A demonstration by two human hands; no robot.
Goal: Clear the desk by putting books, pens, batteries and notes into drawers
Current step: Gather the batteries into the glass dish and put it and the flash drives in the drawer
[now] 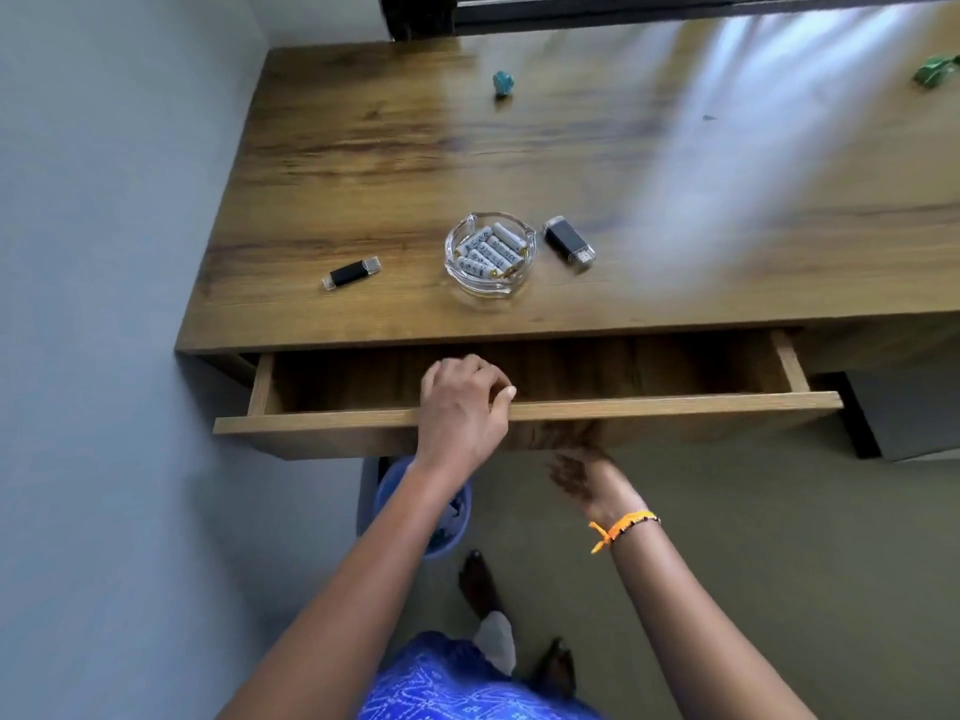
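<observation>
Wooden desk [519, 163] with its front drawer [519, 410] drawn partly out; as far as the interior shows, nothing lies in it. Principal hazard, as a judgement: a drawer drawn further may leave its runners or tip forward, and the fingers hooked over the front panel could be pinched if it slides back. Second hazard: the glass dish [490, 259] of batteries [488, 252] stands near the desk's front edge, directly above the drawer, so a jolt could shift it or roll the cells out. Two black USB sticks, one left [351, 273] and one right [569, 243] of the dish, lie loose on the desk.

Left hand [462, 407]: fingers curled over the drawer's top front edge, gripping it, forearm reaching from below left. Right hand [582, 475]: beneath the drawer front, motion-blurred; whether it holds the underside cannot be told. A beaded bracelet [623, 527] circles that wrist.
</observation>
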